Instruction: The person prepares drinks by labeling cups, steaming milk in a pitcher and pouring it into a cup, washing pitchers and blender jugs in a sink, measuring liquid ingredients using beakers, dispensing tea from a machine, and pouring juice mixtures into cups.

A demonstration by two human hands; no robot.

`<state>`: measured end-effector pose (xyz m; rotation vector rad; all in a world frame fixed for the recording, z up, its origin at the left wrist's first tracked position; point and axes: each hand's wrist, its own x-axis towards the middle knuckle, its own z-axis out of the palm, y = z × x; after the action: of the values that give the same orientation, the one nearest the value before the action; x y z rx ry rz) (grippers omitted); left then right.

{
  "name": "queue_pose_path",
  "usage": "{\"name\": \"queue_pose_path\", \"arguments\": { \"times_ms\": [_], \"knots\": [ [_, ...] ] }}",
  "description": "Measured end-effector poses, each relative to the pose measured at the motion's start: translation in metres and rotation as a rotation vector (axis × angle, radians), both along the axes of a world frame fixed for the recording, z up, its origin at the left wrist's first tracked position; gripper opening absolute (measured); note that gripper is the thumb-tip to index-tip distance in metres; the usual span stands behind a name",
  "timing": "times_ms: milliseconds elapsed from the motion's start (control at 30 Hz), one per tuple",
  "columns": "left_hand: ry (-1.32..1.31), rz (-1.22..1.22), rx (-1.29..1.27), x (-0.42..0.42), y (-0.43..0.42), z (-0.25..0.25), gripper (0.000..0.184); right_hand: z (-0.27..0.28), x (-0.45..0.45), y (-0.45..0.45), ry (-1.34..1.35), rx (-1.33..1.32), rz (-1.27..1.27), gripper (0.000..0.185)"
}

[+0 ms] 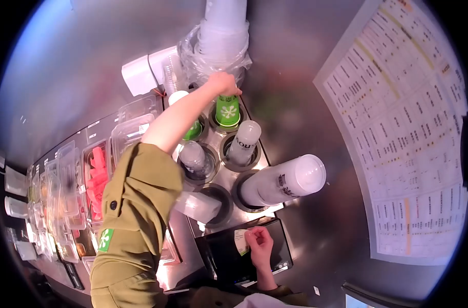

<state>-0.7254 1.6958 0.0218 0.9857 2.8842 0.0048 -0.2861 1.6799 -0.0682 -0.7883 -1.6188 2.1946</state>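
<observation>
My left hand (223, 84) reaches across the counter, its fingers closed on the top of a green cup (227, 112) with a white flower-like mark. That cup sits upright in a round holder. Near the bottom, my right hand (259, 244) pinches the edge of a small white printed label (241, 242) above a black device (226, 256). Around the green cup are a clear cup stack (244, 141) with dark lettering and another green cup (194, 131), partly hidden by my left forearm.
A large translucent cup stack (282, 182) leans right from its holder, and a bagged stack (221, 46) stands at the back. Clear food containers (64, 179) line the left. A printed chart (398, 133) hangs on the right. A white dispenser (141, 74) stands behind.
</observation>
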Motion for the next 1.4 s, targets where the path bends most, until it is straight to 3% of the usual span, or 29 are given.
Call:
{"name": "queue_pose_path", "arguments": {
  "times_ms": [67, 133, 200, 300, 400, 467, 533, 567, 600, 633, 667, 800, 933, 1033, 1167, 1267, 1367, 1400],
  "knots": [
    [0.052, 0.063, 0.062, 0.018, 0.003, 0.023, 0.05, 0.008, -0.002, -0.002, -0.002, 0.004, 0.05, 0.009],
    [0.171, -0.188, 0.035, 0.04, 0.0, 0.056, 0.049, 0.017, 0.0, -0.004, 0.016, -0.051, 0.084, 0.011],
    [0.249, -0.284, 0.017, 0.065, -0.007, 0.086, 0.048, 0.015, 0.003, -0.005, 0.006, 0.039, 0.089, 0.011],
    [0.297, -0.203, 0.208, 0.084, -0.051, 0.127, 0.055, 0.027, 0.012, -0.006, 0.025, 0.091, 0.042, 0.011],
    [0.381, -0.257, 0.638, 0.133, -0.137, 0.154, 0.064, 0.055, 0.022, -0.009, 0.102, 0.018, -0.005, 0.019],
    [0.468, -0.177, 0.833, 0.189, -0.196, 0.141, 0.066, 0.09, 0.017, -0.027, 0.275, -0.021, 0.012, 0.023],
    [0.655, -0.115, 0.809, 0.243, -0.252, 0.117, 0.072, 0.124, 0.009, -0.06, 0.344, 0.001, 0.063, 0.032],
    [0.824, -0.112, 0.784, 0.264, -0.278, 0.103, 0.068, 0.143, -0.001, -0.078, 0.448, 0.333, 0.067, 0.04],
    [0.96, -0.039, 0.821, 0.289, -0.298, 0.093, 0.063, 0.175, -0.008, -0.104, 0.471, -0.409, 0.118, 0.047],
    [1.001, 0.004, 0.797, 0.312, -0.322, 0.081, 0.061, 0.178, -0.021, -0.127, 0.579, -0.143, 0.172, 0.05],
    [1.051, 0.049, 0.766, 0.334, -0.349, 0.071, 0.058, 0.186, -0.034, -0.152, 0.669, -0.05, 0.215, 0.049],
    [1.102, 0.078, 0.647, 0.417, -0.454, 0.048, 0.048, 0.229, -0.035, -0.278, 0.797, -0.159, 0.585, 0.044],
    [1.074, 0.079, 0.416, 0.516, -0.563, 0.062, 0.047, 0.245, 0.022, -0.408, 0.846, -0.046, 0.766, 0.041],
    [1.247, 0.143, 0.213, 0.587, -0.642, 0.07, 0.046, 0.25, 0.074, -0.502, 0.813, 0.015, 0.845, 0.04],
    [1.158, 0.273, 0.048, 0.68, -0.742, 0.073, 0.047, 0.236, 0.127, -0.62, 0.833, 0.406, 0.928, 0.045],
    [1.206, 0.403, -0.096, 0.735, -0.806, 0.064, 0.048, 0.222, 0.163, -0.704, 0.765, 0.397, 1.095, 0.05],
    [1.186, 0.567, -0.191, 0.782, -0.867, 0.045, 0.051, 0.174, 0.197, -0.802, 0.578, -0.098, 1.287, 0.05],
    [1.138, 0.617, -0.174, 0.796, -0.887, 0.039, 0.051, 0.175, 0.211, -0.822, 0.461, -0.198, 1.561, 0.05]
  ]
}}
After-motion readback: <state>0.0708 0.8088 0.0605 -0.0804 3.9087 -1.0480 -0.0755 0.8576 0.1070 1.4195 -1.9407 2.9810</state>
